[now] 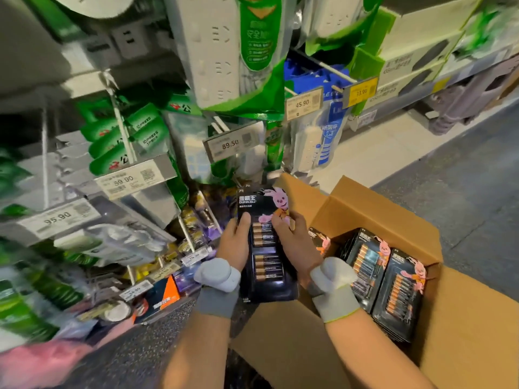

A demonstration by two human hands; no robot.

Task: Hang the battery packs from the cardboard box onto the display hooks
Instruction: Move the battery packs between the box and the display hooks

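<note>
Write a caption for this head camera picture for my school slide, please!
Left hand and right hand hold one battery pack by the open cardboard box of spare packs, facing display hooks.

- Left hand [234, 242] and right hand [292, 240] grip one black battery pack [264, 248] by its side edges, thumbs on its face.
- Pink bunny print at the pack's top end, pointing toward the shelves.
- Open cardboard box [379, 214] at right; stacked packs [393, 282] stand inside in rows.
- Left: blurred shelving, green bagged power strips [224, 51], price tag [231, 143] reading 89.50.
</note>
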